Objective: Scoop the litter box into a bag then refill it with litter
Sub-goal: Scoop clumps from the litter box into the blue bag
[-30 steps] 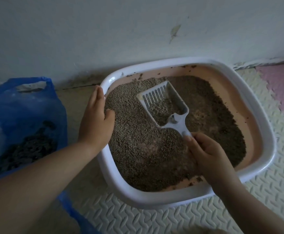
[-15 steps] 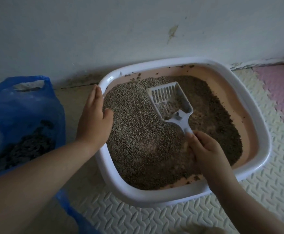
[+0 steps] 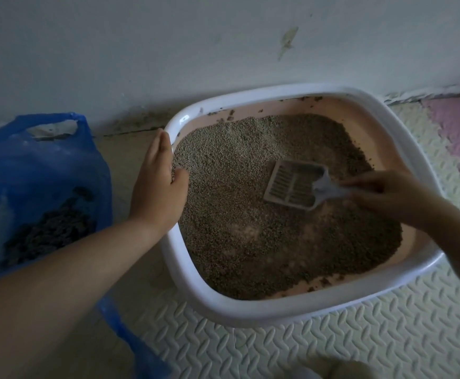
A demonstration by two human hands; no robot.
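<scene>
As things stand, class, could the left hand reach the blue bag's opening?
Probably yes. The left hand rests on the litter box rim, and the bag stands open beside it with only bare floor between them; the right hand holds the scoop.

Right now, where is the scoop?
Head view, right of centre: the scoop is over the litter in the litter box, handle held by the right hand.

Wall (image 3: 168,50) close behind litter box (image 3: 250,313); blue bag (image 3: 31,165) crowds left.
</scene>
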